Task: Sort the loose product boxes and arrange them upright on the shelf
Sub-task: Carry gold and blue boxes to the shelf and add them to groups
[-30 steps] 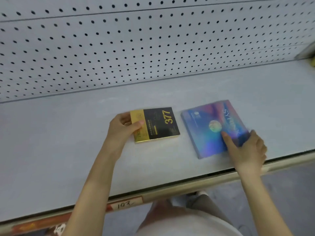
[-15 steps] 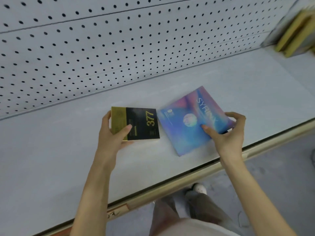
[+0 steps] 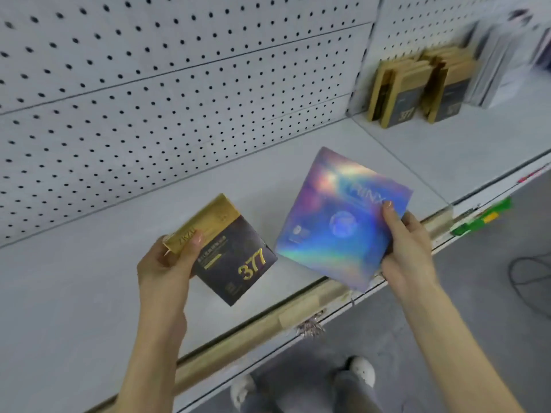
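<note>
Left hand (image 3: pixel 167 263), centre-left of frame: grip pinches the gold end of the black-and-gold box (image 3: pixel 235 260), thumb on its face, fingers behind. The box is held clear of the shelf (image 3: pixel 74 293). Its long axis runs down-right from the grip, dark corner lowest.

Centre: holographic box (image 3: pixel 334 225), also held off the shelf, turned diamond-wise, lower corner out over the shelf's front lip (image 3: pixel 253 332). The two boxes are near each other; no contact that I can make out.

Right hand (image 3: pixel 411 248), centre-right: grip clamps that box's right edge, thumb across the face.

Upper right: gold boxes (image 3: pixel 399 96) standing upright against the pegboard (image 3: pixel 149 99), same "377" print. Pale boxes (image 3: pixel 501 64) beyond them, too blurred to match.

Judgement: both rows lie up-right of the grips, right hand nearer. Open shelf runs between hands and rows. The front lip is the edge to mind.
</note>
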The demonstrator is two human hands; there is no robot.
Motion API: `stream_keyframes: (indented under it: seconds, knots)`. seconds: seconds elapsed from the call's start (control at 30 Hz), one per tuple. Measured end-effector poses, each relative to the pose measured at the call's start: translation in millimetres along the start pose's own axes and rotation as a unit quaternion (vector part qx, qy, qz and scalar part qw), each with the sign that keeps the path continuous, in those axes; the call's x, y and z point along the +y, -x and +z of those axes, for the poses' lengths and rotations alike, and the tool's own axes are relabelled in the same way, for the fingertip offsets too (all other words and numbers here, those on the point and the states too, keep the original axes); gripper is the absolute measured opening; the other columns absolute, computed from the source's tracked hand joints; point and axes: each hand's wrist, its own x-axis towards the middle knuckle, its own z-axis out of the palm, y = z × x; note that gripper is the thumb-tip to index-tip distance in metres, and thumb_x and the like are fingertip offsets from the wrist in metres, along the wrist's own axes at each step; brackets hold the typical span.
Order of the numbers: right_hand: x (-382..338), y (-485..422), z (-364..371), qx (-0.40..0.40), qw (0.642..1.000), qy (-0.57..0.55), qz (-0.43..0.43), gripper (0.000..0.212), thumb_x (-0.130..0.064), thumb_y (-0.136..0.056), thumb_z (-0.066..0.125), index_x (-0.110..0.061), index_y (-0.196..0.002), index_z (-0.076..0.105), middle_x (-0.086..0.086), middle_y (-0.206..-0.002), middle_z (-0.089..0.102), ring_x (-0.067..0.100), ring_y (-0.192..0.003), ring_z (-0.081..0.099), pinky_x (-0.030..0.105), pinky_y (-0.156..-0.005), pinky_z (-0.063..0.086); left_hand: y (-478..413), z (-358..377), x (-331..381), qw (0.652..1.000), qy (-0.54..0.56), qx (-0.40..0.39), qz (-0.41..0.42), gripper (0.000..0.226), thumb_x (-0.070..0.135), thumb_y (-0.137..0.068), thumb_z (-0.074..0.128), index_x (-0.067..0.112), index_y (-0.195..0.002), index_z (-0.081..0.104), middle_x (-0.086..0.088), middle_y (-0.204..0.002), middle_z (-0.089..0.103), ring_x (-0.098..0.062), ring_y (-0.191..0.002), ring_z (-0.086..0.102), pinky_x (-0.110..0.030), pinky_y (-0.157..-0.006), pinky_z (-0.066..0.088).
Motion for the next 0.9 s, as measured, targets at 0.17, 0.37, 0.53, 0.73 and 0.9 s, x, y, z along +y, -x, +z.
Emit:
stream_keyframes:
  seconds: [0.17,0.37,0.53,0.73,0.9]
  knots:
    - [-71,-50,-81,-0.055,0.998,0.027,-0.028,0.020,-0.026,-0.083,0.063,-0.012,-0.097,0.064,0.000,-0.088,0.073,0.012,-0.075,0.069,0.028,-0.063,0.056,54,109,4,0.999,0.005,-0.027,0.020,0.013,0.025,-0.090,0.062,0.012,-0.092,0.065,-0.001,-0.087,0.070,-0.014,-0.081,0.064,-0.036,-0.082,0.051]
    - [-155,-112,-196,-0.042,0.997,0.044,-0.040,0.014,-0.022,-0.088,0.060,-0.014,-0.098,0.065,0.001,-0.091,0.073,0.014,-0.074,0.069,0.031,-0.061,0.058,94,258,-8,0.997,-0.015,-0.072,0.001,0.020,0.027,-0.092,0.059,0.007,-0.095,0.063,-0.005,-0.088,0.072,-0.019,-0.084,0.066,-0.039,-0.085,0.051]
    - [-210,-159,-251,-0.047,0.992,0.092,-0.068,0.014,-0.023,-0.087,0.062,-0.015,-0.097,0.066,0.002,-0.092,0.073,0.014,-0.074,0.070,0.031,-0.062,0.058,111,356,-1,0.993,0.007,-0.113,-0.021,0.018,0.017,-0.091,0.061,0.004,-0.104,0.061,-0.003,-0.091,0.071,-0.015,-0.085,0.066,-0.033,-0.081,0.054]
    - [-243,-236,-234,-0.094,0.966,0.197,-0.142,0.008,-0.018,-0.091,0.064,-0.017,-0.099,0.063,0.000,-0.085,0.068,0.007,-0.067,0.064,0.023,-0.060,0.053,76,425,22,0.995,0.002,-0.092,0.031,0.011,0.016,-0.089,0.065,0.011,-0.098,0.061,0.002,-0.087,0.071,-0.007,-0.077,0.066,-0.029,-0.080,0.052]
    - [-251,-290,-230,-0.107,0.950,0.252,-0.150,0.025,-0.028,-0.091,0.063,-0.018,-0.113,0.060,-0.003,-0.099,0.067,0.014,-0.087,0.065,0.030,-0.071,0.054,22,473,18,0.996,-0.011,-0.063,0.068,0.012,0.015,-0.094,0.058,0.010,-0.105,0.058,0.003,-0.094,0.068,-0.005,-0.082,0.065,-0.019,-0.072,0.055]
